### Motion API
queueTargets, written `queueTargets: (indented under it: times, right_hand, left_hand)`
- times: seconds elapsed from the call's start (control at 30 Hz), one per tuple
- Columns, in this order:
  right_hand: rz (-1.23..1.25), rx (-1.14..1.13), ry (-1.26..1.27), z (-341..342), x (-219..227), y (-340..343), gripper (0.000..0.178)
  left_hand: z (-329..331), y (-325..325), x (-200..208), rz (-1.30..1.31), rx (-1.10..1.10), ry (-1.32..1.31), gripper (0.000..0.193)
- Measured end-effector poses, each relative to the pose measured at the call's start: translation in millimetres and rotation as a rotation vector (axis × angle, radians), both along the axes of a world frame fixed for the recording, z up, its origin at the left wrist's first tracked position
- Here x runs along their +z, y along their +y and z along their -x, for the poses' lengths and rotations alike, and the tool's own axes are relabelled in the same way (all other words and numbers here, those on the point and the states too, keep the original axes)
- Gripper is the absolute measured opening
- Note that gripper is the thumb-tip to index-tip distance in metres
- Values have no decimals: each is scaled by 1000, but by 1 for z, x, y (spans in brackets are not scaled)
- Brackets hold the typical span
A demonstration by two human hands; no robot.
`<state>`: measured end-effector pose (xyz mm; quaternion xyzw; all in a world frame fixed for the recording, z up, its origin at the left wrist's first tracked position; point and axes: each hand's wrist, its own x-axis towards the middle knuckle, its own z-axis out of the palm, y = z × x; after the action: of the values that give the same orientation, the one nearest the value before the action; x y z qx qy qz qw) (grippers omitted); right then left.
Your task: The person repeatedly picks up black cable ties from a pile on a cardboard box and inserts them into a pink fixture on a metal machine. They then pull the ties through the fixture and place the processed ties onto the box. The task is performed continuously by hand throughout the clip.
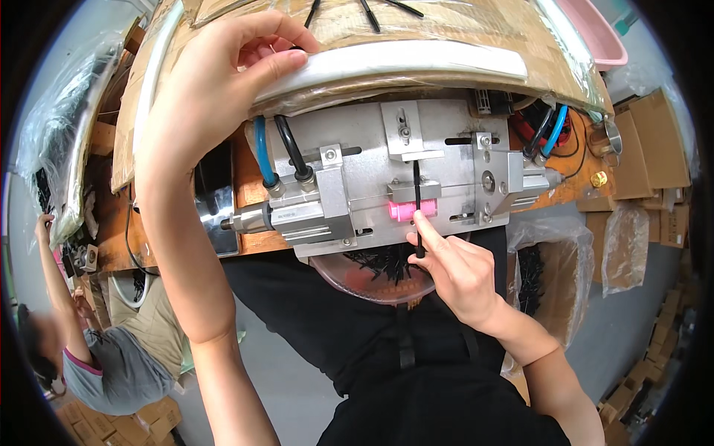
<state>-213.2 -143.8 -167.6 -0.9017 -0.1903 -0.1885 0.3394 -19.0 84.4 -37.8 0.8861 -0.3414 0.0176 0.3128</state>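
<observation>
Risk: thin black rod point(416, 177) could've skewed or slid off pink block point(400, 212) if index pressure slackened or pushed sideways; if let go, might've dropped twd bowl point(383, 298) below fixture plate point(357, 123). Pinch poss. too, R hand point(462, 276) being close to clamp parts, if any moved. Rod ran over pink block, far end nr slotted bracket point(402, 137), near end inside R grip: narrow, holding rod. L hand point(216, 85) at white strip point(416, 59), fingertips together; couldn't tell if holding anything.
</observation>
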Motion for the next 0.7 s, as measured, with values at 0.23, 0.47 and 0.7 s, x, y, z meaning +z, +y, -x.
queueTargets:
  times: [0.23, 0.47, 0.7]
  right_hand:
    - [220, 184, -71, -34, 64, -19, 52]
    - [538, 332, -455, -264, 140, -19, 19]
    - [229, 263, -490, -262, 133, -42, 7]
  left_hand:
    - [1, 1, -9, 75, -3, 35, 15]
    - [22, -4, -6, 145, 113, -119, 13]
    - [163, -59, -70, 53, 249, -343, 78]
